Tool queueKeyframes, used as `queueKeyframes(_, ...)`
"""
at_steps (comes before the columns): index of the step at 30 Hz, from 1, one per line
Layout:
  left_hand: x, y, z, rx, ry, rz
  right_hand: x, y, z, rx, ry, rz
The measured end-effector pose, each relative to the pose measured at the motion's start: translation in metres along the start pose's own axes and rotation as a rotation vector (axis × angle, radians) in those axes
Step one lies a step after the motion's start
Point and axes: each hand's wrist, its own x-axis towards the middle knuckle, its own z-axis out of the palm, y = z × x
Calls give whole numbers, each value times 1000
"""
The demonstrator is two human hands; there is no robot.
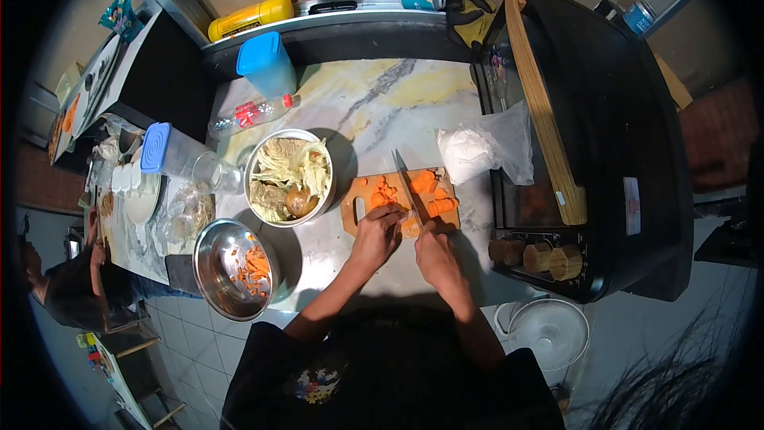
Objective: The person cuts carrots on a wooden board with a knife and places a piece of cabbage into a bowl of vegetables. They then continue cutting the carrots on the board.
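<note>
Knife (pixel 403 174), one: handle enclosed in right hand (pixel 438 259), blade angled over board (pixel 365 189). Left hand (pixel 380 237): fingers curled at board beside blade; whether gripping anything, unclear. Carrots (pixel 442 206): cut, on board, both sides of blade.

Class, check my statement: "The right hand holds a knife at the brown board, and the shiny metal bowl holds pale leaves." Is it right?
Not entirely: the contents of the shiny metal bowl are wrong. The head view shows orange strips in it. The right hand does hold a knife at the brown board.
</note>
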Motion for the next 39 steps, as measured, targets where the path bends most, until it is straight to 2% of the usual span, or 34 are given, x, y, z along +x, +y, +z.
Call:
queueKeyframes(2, -1, -5, 3, 3, 50, 102, -1, 5, 15, -10, 27, -16)
queueKeyframes(4, 1, -7, 4, -3, 54, 95, -3, 2, 24, -42, 73, 21)
queueKeyframes(8, 3, 1, -1, -13, -6, 64, -1, 12, 17, -40, 91, -60)
queueKeyframes(11, 0, 1, -1, 4, 5, 58, -3, 5, 10, -125, 85, -66)
queueKeyframes(18, -3, -5, 2, 27, 47, 73, -1, 8, 11, -78, 90, -80)
queueKeyframes(20, -3, -4, 0, 25, 35, 78, 0, 5, 4, -63, 11, -33)
queueKeyframes(26, -2, 3, -4, 24, 10, 69, -1, -3, -14, -10, -60, 0)
queueKeyframes(39, -1, -1, -1, -2, 4, 51, -2, -9, -4, -37, -52, 4)
